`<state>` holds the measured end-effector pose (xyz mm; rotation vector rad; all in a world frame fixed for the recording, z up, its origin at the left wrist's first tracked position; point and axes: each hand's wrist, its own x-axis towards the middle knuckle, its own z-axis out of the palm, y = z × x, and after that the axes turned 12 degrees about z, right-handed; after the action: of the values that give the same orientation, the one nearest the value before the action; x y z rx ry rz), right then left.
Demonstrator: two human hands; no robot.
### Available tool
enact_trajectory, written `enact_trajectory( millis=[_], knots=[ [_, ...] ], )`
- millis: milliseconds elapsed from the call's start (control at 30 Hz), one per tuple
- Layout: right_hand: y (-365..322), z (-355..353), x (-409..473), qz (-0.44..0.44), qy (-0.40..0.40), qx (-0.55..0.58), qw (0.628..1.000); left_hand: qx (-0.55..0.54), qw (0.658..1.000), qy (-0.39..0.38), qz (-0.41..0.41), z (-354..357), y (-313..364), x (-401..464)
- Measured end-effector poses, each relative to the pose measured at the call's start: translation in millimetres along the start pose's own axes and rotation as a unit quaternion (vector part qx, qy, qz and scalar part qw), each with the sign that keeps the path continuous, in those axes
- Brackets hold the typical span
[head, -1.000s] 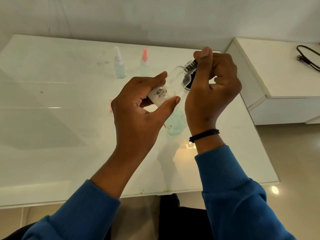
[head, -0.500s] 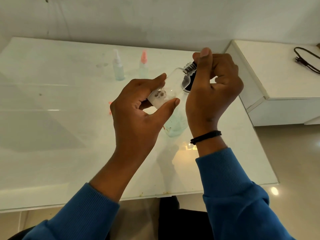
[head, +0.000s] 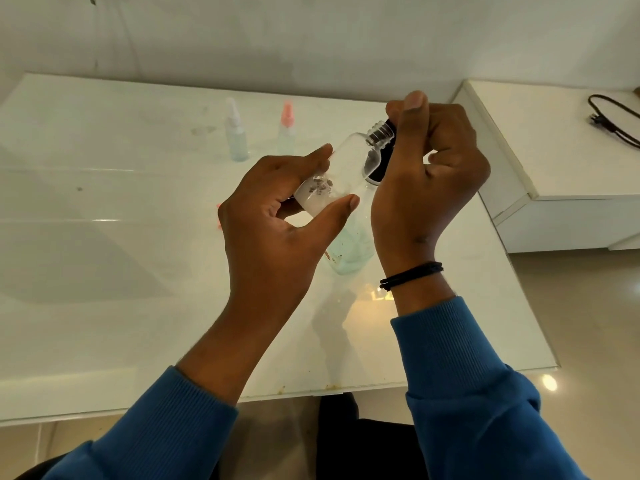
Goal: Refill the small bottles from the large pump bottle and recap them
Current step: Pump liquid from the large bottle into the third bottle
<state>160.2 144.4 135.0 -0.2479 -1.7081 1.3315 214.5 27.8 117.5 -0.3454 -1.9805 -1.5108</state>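
Observation:
My left hand (head: pixel 277 230) grips a small clear bottle (head: pixel 341 168), tilted with its threaded neck up and to the right. My right hand (head: pixel 426 181) pinches a black cap (head: pixel 381 164) right at that neck; the cap is mostly hidden by my fingers. Below and behind my hands a large clear bottle with pale green liquid (head: pixel 351 251) stands on the white table (head: pixel 104 306); its top is hidden. Two small spray bottles stand further back, one with a white top (head: pixel 236 133) and one with a pink top (head: pixel 286 129).
A small red piece (head: pixel 219 216) peeks out left of my left hand. A white cabinet (head: pixel 554 150) stands to the right of the table with a black cable (head: pixel 613 119) on it. The table's front edge runs close to my body.
Both hands stay together on the small bottle and cap. The view has shifted slightly; the grip looks unchanged.

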Motion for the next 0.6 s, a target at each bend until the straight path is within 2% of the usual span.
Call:
enact_trajectory(
  millis=[600],
  knots=[
    [3.0,0.1,1.7,-0.008,0.004,-0.011,1.0,-0.001,1.0,-0.002,-0.002,1.1,-0.4,-0.3]
  ],
)
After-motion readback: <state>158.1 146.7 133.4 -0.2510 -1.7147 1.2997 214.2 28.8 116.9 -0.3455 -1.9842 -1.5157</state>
